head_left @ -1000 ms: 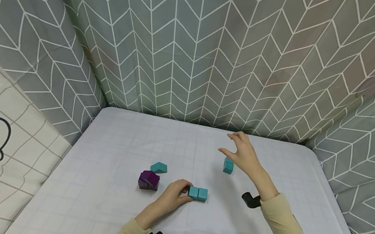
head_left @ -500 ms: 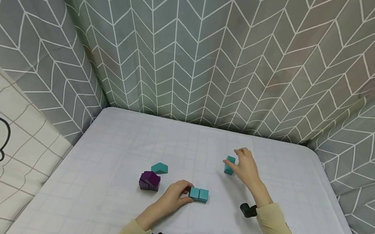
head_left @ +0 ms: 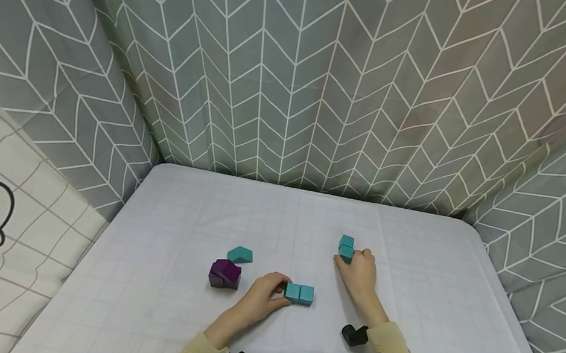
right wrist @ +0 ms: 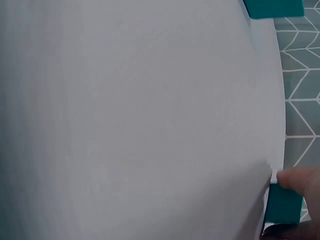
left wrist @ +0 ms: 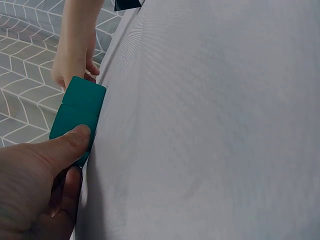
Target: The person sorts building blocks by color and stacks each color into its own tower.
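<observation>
My left hand (head_left: 262, 292) pinches the left one of two teal cubes (head_left: 299, 293) that sit side by side on the table. In the left wrist view its thumb lies on the near teal cube (left wrist: 74, 120), with the fingers on the far side. My right hand (head_left: 360, 276) has its thumb and fingers on opposite sides of the nearer cube of another teal pair (head_left: 346, 249), farther back. In the right wrist view the thumb and a finger pinch a teal cube (right wrist: 284, 204); most of the hand is cut off.
A cluster of purple blocks (head_left: 224, 273) stands left of my left hand, with a teal angled block (head_left: 240, 254) just behind it. A white cloth covers the table (head_left: 159, 304). Patterned curtains (head_left: 297, 81) rise behind and at the sides.
My right hand has come down and toward me from above the farther teal pair, and its fingers have closed on the nearer cube. The left hand keeps its place.
</observation>
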`<action>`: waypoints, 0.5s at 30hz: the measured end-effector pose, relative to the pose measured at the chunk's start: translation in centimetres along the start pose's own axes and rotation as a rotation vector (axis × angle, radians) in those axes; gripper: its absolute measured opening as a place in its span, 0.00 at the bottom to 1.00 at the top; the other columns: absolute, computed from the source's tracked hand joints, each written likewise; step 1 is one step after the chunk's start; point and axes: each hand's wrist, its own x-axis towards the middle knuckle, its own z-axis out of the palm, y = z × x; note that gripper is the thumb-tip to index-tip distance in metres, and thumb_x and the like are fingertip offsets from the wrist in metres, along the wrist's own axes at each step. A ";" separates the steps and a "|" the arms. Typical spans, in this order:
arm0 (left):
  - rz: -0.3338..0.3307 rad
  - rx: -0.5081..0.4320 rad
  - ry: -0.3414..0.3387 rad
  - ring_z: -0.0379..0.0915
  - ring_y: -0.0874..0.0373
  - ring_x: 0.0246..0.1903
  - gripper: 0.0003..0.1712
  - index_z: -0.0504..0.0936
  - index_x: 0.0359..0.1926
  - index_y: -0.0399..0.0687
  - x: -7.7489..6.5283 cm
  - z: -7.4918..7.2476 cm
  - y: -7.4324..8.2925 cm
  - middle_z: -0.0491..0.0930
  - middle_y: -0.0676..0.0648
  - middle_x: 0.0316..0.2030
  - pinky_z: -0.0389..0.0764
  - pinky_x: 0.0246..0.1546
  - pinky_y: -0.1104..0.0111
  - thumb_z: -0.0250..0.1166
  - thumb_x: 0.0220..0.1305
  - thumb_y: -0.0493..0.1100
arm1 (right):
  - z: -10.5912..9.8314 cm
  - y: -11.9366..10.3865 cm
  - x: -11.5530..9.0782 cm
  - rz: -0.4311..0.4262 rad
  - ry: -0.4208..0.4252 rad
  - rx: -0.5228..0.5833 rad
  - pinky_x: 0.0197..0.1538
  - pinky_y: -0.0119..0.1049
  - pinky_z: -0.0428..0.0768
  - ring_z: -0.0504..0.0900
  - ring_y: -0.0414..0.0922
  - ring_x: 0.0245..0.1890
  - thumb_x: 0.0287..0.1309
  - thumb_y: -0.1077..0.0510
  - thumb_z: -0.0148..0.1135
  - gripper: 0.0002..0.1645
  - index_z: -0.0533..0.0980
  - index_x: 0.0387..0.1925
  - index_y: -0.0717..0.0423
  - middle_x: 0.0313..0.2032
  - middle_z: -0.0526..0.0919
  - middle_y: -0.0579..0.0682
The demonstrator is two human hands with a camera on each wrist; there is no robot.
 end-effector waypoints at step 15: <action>-0.024 -0.018 -0.018 0.71 0.63 0.36 0.19 0.73 0.44 0.42 -0.1 -0.2 0.4 0.75 0.49 0.38 0.73 0.38 0.75 0.66 0.51 0.41 | 0.2 -0.3 -0.3 0.056 0.055 0.139 0.23 0.39 0.70 0.67 0.50 0.23 0.42 0.65 0.60 0.13 0.71 0.21 0.76 0.25 0.69 0.61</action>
